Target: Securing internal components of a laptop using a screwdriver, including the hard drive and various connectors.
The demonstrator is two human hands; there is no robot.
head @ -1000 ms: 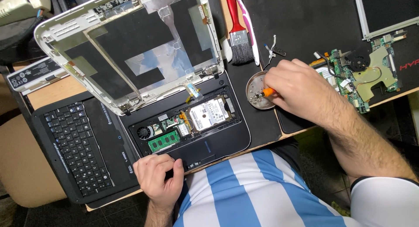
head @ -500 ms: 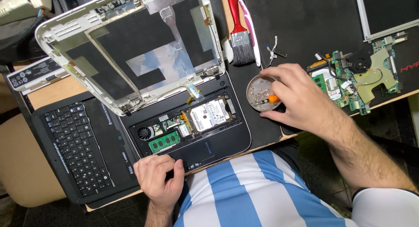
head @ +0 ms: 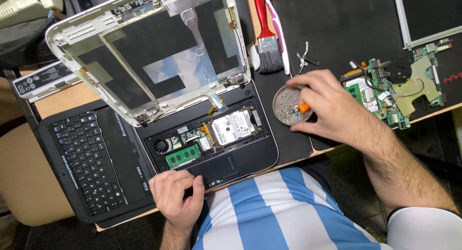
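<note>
Orange shows between the fingers of my right hand (head: 332,108): its grip is closed on a small orange-handled tool (head: 302,107), held over the round metal dish (head: 284,108) of screws on the black mat (head: 346,28). My left hand (head: 175,194) rests curled, holding nothing, on the front edge of the opened laptop (head: 240,158), beside the detached keyboard (head: 84,161).

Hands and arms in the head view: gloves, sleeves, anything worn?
Both are bare: no gloves, rings or watch visible on the left hand or right hand. Forearms are bare and hairy. At the right upper arm, a white sleeve with a dark cuff edge shows.
</note>
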